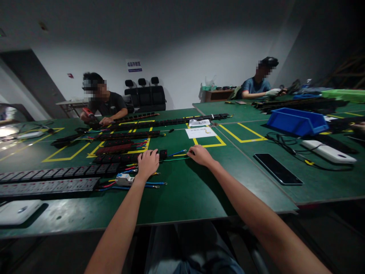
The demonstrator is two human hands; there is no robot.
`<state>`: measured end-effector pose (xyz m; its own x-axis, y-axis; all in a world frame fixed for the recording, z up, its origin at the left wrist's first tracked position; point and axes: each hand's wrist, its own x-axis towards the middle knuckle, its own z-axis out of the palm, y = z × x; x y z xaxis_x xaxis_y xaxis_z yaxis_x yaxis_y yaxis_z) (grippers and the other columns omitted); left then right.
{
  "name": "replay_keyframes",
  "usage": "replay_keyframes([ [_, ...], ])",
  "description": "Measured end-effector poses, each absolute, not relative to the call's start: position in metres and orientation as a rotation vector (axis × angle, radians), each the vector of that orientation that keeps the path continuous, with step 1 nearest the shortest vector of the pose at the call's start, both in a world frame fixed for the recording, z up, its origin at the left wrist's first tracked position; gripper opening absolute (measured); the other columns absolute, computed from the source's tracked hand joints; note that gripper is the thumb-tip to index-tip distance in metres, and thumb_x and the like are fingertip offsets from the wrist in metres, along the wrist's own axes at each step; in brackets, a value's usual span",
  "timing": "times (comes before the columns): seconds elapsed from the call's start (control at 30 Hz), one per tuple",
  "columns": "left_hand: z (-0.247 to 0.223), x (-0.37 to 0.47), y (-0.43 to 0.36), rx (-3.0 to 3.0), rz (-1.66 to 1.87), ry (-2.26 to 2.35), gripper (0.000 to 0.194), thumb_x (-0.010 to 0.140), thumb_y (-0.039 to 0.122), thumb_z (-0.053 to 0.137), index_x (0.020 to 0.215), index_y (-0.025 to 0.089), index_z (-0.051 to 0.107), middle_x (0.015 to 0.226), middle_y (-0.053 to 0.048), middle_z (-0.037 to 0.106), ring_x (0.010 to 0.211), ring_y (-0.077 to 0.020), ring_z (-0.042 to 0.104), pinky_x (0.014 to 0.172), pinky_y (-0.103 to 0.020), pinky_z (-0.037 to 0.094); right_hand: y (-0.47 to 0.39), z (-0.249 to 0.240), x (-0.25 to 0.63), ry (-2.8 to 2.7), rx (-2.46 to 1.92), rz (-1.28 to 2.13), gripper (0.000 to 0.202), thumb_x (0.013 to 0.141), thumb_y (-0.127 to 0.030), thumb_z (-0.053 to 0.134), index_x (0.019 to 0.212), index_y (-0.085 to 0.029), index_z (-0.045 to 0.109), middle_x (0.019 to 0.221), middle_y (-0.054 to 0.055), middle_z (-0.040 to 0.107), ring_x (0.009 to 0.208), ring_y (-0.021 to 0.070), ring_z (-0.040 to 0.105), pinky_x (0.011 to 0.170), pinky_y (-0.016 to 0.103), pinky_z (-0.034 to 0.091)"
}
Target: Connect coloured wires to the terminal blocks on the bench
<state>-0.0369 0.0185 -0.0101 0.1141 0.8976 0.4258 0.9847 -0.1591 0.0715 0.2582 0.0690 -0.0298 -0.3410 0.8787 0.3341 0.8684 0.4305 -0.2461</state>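
A black socket strip [163, 154] lies across the table in front of me. My left hand [148, 164] grips it near its right end, fingers curled over the top. Blue, yellow and green wires run out of that end to the right. At their tips my right hand [199, 154] is closed in a pinch, with the green wire [176, 159] leading into its fingers; the exact hold is partly hidden. Below my left hand sits a small white-grey breaker [124, 179], among blue and red wires with metal lugs [155, 187].
More socket strips [48, 186] lie at left, with a white device [19, 211]. A phone [277, 168], a white power bank [327, 151], cables and a blue bin [297, 121] are at right. Papers [201, 132] lie ahead. Two co-workers [110, 102] sit across the table.
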Motion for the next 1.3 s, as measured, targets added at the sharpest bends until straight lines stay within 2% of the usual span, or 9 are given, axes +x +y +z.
replay_keyframes([
  [0.2, -0.011, -0.036, 0.018, -2.141, -0.568, -1.872, 0.042, 0.105, 0.035, 0.036, 0.135, 0.024, 0.063, 0.134, -0.013, 0.065, 0.127, -0.0293, 0.056, 0.112, -0.052, 0.037, 0.066, -0.024, 0.246, -2.131, -1.434, 0.005, 0.016, 0.102, -0.033, 0.056, 0.098, -0.02, 0.065, 0.103, 0.01, 0.068, 0.094, 0.023, 0.062, 0.075, 0.031, 0.042],
  [0.37, -0.009, -0.035, 0.017, -2.149, -0.563, -1.869, 0.044, 0.105, 0.035, 0.035, 0.136, 0.023, 0.063, 0.134, -0.014, 0.065, 0.127, -0.0301, 0.056, 0.111, -0.053, 0.037, 0.063, -0.018, 0.243, -1.977, -1.288, 0.186, 0.015, 0.099, -0.032, 0.059, 0.108, -0.021, 0.063, 0.098, 0.007, 0.069, 0.086, 0.0203, 0.062, 0.072, 0.03, 0.042],
  [0.47, -0.009, -0.035, 0.017, -2.154, -0.549, -1.872, 0.045, 0.105, 0.035, 0.034, 0.137, 0.022, 0.062, 0.135, -0.014, 0.065, 0.127, -0.0301, 0.056, 0.111, -0.053, 0.038, 0.062, -0.017, 0.244, -1.895, -1.238, 0.301, 0.023, 0.093, -0.036, 0.065, 0.111, -0.021, 0.064, 0.09, 0.004, 0.069, 0.078, 0.0189, 0.061, 0.069, 0.03, 0.043],
  [0.6, -0.008, -0.035, 0.017, -2.158, -0.55, -1.878, 0.045, 0.105, 0.035, 0.033, 0.137, 0.023, 0.063, 0.135, -0.014, 0.065, 0.128, -0.0299, 0.055, 0.112, -0.053, 0.037, 0.066, -0.017, 0.237, -1.676, -1.153, 0.568, 0.042, 0.084, -0.052, 0.071, 0.107, -0.017, 0.068, 0.078, 0.002, 0.066, 0.07, 0.0171, 0.06, 0.065, 0.029, 0.045],
  [0.77, -0.009, -0.036, 0.017, -2.155, -0.566, -1.876, 0.045, 0.105, 0.035, 0.033, 0.136, 0.023, 0.063, 0.135, -0.015, 0.065, 0.129, -0.0302, 0.055, 0.112, -0.053, 0.036, 0.073, -0.016, 0.212, -1.382, -0.983, 0.931, 0.055, 0.072, -0.057, 0.077, 0.106, -0.014, 0.073, 0.084, 0.005, 0.071, 0.071, 0.0156, 0.06, 0.063, 0.027, 0.048],
  [0.83, -0.01, -0.036, 0.017, -2.148, -0.564, -1.878, 0.045, 0.105, 0.035, 0.034, 0.136, 0.024, 0.063, 0.135, -0.014, 0.065, 0.128, -0.03, 0.055, 0.112, -0.053, 0.036, 0.071, -0.016, 0.204, -1.355, -0.94, 0.965, 0.054, 0.074, -0.057, 0.075, 0.107, -0.015, 0.075, 0.086, 0.005, 0.072, 0.071, 0.016, 0.06, 0.062, 0.028, 0.048],
  [1.03, -0.011, -0.036, 0.018, -2.144, -0.543, -1.866, 0.044, 0.104, 0.035, 0.034, 0.137, 0.023, 0.062, 0.135, -0.014, 0.065, 0.128, -0.0296, 0.055, 0.112, -0.051, 0.036, 0.06, -0.015, 0.2, -1.646, -1.021, 0.525, 0.033, 0.093, -0.043, 0.059, 0.107, -0.017, 0.074, 0.084, 0.006, 0.069, 0.073, 0.0183, 0.06, 0.068, 0.03, 0.049],
  [1.13, -0.011, -0.035, 0.018, -2.133, -0.537, -1.876, 0.044, 0.104, 0.035, 0.035, 0.137, 0.023, 0.062, 0.135, -0.013, 0.065, 0.127, -0.0294, 0.055, 0.112, -0.051, 0.036, 0.058, -0.016, 0.203, -1.746, -1.142, 0.281, 0.023, 0.096, -0.034, 0.056, 0.102, -0.017, 0.071, 0.091, 0.007, 0.069, 0.079, 0.0191, 0.06, 0.073, 0.03, 0.047],
  [1.3, -0.01, -0.035, 0.017, -2.144, -0.536, -1.869, 0.045, 0.105, 0.035, 0.034, 0.138, 0.022, 0.061, 0.135, -0.014, 0.065, 0.128, -0.0295, 0.055, 0.112, -0.052, 0.036, 0.058, -0.017, 0.207, -1.88, -1.4, 0.099, 0.018, 0.101, -0.031, 0.052, 0.101, -0.019, 0.066, 0.099, 0.009, 0.068, 0.085, 0.021, 0.061, 0.072, 0.03, 0.046],
])
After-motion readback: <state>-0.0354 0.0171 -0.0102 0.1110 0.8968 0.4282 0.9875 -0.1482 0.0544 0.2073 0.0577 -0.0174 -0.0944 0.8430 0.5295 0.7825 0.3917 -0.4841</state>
